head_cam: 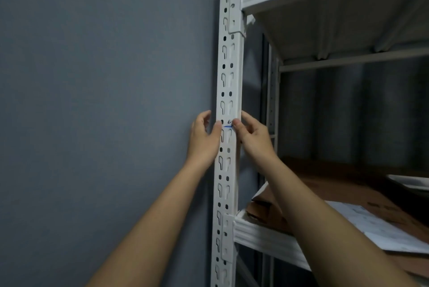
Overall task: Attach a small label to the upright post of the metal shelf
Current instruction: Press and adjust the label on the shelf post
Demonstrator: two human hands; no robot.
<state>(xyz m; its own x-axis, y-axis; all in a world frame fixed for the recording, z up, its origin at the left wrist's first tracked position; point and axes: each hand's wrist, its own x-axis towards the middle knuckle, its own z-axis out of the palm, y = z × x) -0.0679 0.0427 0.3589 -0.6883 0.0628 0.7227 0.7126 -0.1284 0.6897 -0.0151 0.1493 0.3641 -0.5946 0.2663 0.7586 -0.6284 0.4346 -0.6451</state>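
Pressing small label [228, 123] flat against upright post [228, 91], left hand [204, 139] thumb on one end, right hand [253, 138] fingertips pinning other end. Placement step, nearly done. Next: rub edges down, release. Dark scribble, blue line between thumbs; unreadable. Paper sheet [376, 224] on shelf, lower right.

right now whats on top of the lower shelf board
On the lower shelf lie flat brown cardboard and a white printed sheet. At the right edge a white tray-like object shows partly. The right arm covers part of the cardboard.
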